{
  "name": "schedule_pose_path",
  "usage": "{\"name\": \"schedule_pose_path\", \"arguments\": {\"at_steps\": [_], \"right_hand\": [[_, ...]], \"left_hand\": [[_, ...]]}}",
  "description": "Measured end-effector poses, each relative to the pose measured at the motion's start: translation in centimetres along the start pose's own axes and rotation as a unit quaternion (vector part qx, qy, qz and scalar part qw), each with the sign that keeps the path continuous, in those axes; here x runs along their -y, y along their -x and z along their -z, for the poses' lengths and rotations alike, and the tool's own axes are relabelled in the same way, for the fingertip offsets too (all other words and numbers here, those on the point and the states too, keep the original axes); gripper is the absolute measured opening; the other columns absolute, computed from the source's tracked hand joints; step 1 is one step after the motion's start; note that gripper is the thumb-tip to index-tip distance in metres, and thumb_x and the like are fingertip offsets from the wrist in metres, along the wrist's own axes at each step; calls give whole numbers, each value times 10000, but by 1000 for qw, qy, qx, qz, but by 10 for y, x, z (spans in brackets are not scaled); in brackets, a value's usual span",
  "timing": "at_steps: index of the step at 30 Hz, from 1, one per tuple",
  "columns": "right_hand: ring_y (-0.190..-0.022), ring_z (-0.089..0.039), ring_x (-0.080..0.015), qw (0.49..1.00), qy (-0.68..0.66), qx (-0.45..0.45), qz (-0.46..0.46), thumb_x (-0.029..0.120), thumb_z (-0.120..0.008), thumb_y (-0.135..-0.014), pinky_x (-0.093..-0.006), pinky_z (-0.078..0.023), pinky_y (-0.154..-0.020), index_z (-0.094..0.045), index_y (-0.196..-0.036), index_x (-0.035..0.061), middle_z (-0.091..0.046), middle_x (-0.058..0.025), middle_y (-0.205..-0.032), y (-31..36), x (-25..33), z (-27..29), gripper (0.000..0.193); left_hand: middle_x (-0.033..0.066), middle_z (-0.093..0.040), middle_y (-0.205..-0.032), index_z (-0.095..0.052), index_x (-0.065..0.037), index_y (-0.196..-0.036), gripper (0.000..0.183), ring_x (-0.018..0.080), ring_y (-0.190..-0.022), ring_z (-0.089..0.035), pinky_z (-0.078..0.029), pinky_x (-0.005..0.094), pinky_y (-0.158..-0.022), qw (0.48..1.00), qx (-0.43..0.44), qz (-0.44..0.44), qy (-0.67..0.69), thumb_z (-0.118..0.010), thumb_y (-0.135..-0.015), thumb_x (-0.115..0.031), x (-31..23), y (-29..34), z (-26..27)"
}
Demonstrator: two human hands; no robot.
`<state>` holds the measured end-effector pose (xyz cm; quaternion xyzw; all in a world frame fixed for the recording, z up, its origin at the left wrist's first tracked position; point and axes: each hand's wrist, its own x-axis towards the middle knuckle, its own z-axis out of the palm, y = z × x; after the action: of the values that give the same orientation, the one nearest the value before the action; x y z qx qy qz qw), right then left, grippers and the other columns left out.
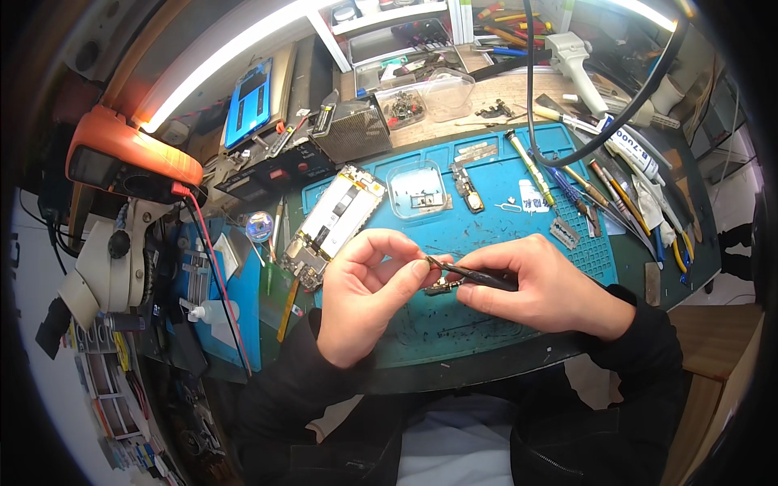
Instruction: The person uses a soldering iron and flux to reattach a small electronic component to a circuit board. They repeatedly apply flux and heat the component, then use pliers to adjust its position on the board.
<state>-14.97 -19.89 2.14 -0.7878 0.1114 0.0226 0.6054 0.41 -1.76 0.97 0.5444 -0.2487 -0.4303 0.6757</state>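
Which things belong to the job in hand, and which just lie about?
Likely in use:
dark tool in the right hand, tip at left hand
small electronic part between the hands

Apparently just lying about:
orange meter
white tube
pale gun-shaped tool

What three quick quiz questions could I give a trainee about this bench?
1. Which hand holds the black tool?
2. True or false: the multimeter has an orange case.
3. The clear tub stands on: A) the floor; B) the blue mat; C) the opened phone.

Key: 1. The right hand. 2. True. 3. B.
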Motion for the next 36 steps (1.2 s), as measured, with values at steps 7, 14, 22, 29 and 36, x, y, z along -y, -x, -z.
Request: {"name": "schedule_pose_path", "arguments": {"at_steps": [7,14,22,29,36], "right_hand": [[-663,-673,-190,999,12,-29,35,223,-719,-910,-303,-510,-638,-748,-1101,24,-711,-140,-779,-1,-4,-3,277],[-691,-704,-258,997,35,-51,48,202,-723,-888,-320,-526,-641,-751,-1067,24,-719,-159,-801,-1,-5,-6,254],[-722,-707,-319,994,62,-71,59,193,-723,-873,-354,-541,-646,-751,-1022,34,-717,-165,-812,-1,-5,-8,220],[-731,-700,-332,984,106,-105,94,190,-731,-847,-371,-538,-632,-739,-981,33,-712,-162,-807,1,-10,-11,207],[-705,-583,-74,984,-72,-161,22,174,-707,-934,-268,-486,-638,-702,-1049,-21,-661,-65,-757,-1,-2,-13,227]], "left_hand": [[89,-634,-1055,-565,-10,-1075,171,349,-1121,-693,-605,369,-942,1000,-6,4,2,-682,-952,14,-1,0,-1],[94,-634,-1047,-563,-6,-1068,168,351,-1119,-695,-608,368,-938,1000,-10,8,-5,-680,-951,19,-2,0,-2],[93,-632,-1040,-553,-7,-1066,169,346,-1117,-696,-607,367,-938,1000,-15,7,-17,-675,-952,21,1,0,0],[90,-634,-1052,-555,-11,-1070,169,339,-1124,-693,-604,367,-941,1000,-13,8,-12,-670,-953,27,1,1,-3],[131,-650,-1108,-560,28,-1102,153,287,-1115,-697,-596,337,-930,1000,-5,1,15,-641,-973,29,2,1,-5]]}}
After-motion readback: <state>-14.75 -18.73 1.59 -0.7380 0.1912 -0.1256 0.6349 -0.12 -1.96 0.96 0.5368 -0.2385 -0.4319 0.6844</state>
